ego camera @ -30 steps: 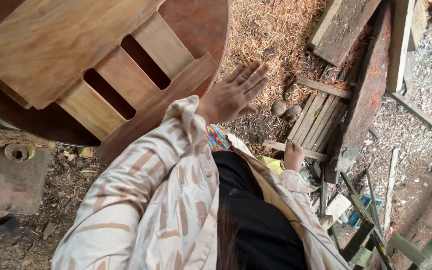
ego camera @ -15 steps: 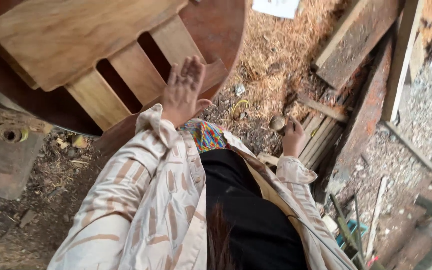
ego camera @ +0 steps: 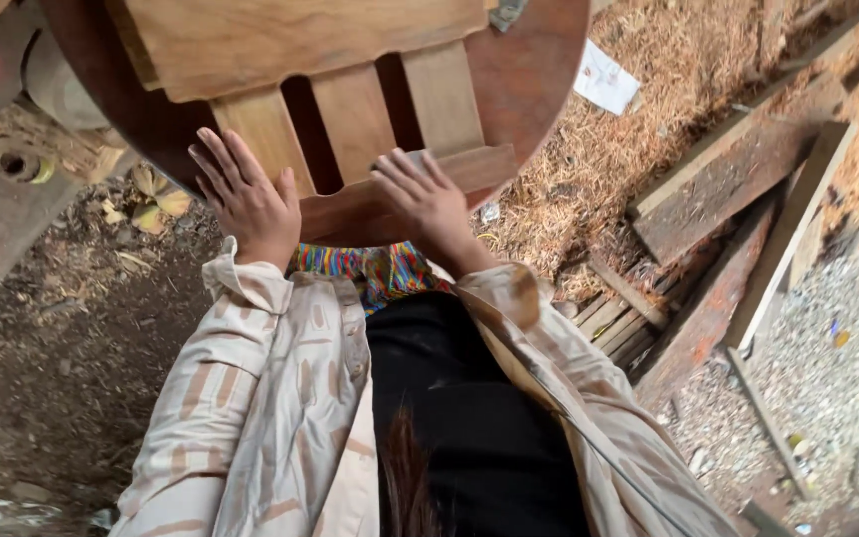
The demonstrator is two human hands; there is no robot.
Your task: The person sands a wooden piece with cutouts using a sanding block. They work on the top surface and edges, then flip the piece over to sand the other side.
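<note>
A slatted wooden frame [ego camera: 350, 89] of pale planks lies on a round dark-brown tabletop [ego camera: 539, 70]. My left hand [ego camera: 246, 199] rests with spread fingers on the near left slat and the table's edge. My right hand [ego camera: 429, 204] lies flat on the frame's lower crossbar [ego camera: 479, 169], fingers apart. Neither hand grips anything. Both sleeves are beige with tan stripes.
Weathered planks and beams [ego camera: 728, 199] lie stacked on the ground at the right, on sawdust and straw. A white scrap of paper [ego camera: 605, 78] lies near the table. A rusty metal machine part [ego camera: 12, 159] sits at the left. Gravel covers the far right.
My left hand has stayed on the frame's slats. My right hand has come up from the planks on the ground onto the lower crossbar. The view has swung toward the table.
</note>
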